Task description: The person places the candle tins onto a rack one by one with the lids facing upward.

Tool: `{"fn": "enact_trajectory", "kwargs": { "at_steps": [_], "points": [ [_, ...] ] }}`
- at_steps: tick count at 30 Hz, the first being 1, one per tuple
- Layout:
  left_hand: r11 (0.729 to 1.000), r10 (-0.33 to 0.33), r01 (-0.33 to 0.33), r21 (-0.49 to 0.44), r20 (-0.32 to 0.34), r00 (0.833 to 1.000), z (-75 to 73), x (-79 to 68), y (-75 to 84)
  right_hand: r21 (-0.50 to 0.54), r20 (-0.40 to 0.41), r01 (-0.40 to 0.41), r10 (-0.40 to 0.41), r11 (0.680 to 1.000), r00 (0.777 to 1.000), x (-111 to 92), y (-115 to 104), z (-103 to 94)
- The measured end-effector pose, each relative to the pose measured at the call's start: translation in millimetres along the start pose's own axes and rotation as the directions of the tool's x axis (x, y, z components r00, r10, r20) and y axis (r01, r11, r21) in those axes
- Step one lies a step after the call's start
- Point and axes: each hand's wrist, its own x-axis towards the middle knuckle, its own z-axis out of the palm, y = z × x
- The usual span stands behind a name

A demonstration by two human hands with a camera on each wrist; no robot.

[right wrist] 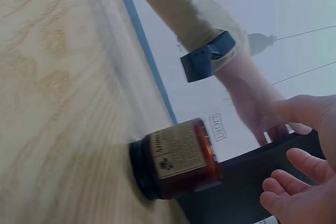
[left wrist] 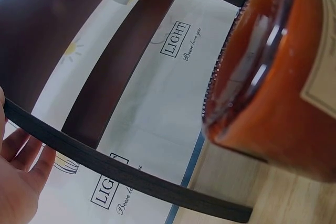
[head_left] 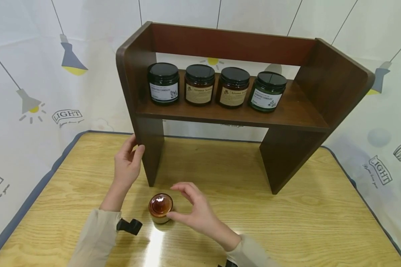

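Observation:
An amber glass candle jar (head_left: 160, 205) stands upside down on the table, its dark lid (right wrist: 142, 169) against the wood and its tan label facing outward. My right hand (head_left: 197, 211) is beside it, thumb and fingers spread apart in a curve; in the right wrist view a gap separates the fingers (right wrist: 294, 179) from the jar. My left hand (head_left: 128, 163) grips the front edge of the left side panel of a dark brown wooden shelf (head_left: 234, 120), fingers on the outer side and thumb at the edge. Part of that grip is hidden behind the panel.
On the shelf board stand two green candle jars (head_left: 163, 92) (head_left: 267, 97) at the ends and two amber jars (head_left: 199, 92) (head_left: 233, 95) between them, all with black lids. A printed cloth (head_left: 70, 155) hangs behind the wooden table (head_left: 307, 222).

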Motion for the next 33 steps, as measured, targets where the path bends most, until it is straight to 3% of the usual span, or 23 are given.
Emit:
{"fn": "enact_trajectory", "kwargs": {
  "at_steps": [14, 20, 33],
  "points": [
    [1.000, 0.003, -0.003, 0.002, 0.009, 1.000, -0.6, -0.1, -1.5, -0.037, 0.058, -0.107, 0.109, 0.994, 0.992, 3.3, 20.0, 15.1],
    [1.000, 0.004, -0.004, 0.002, 0.005, 1.000, -0.1, 0.4, -1.3, -0.072, 0.081, -0.120, 0.126, 0.990, 0.989, 3.9, 26.0, 21.0],
    [1.000, -0.002, 0.002, 0.004, 0.003, 1.000, -0.3, 0.5, -0.7, -0.037, 0.099, -0.134, 0.137, 0.990, 0.986, 5.4, 46.9, 32.1]
  ]
}}
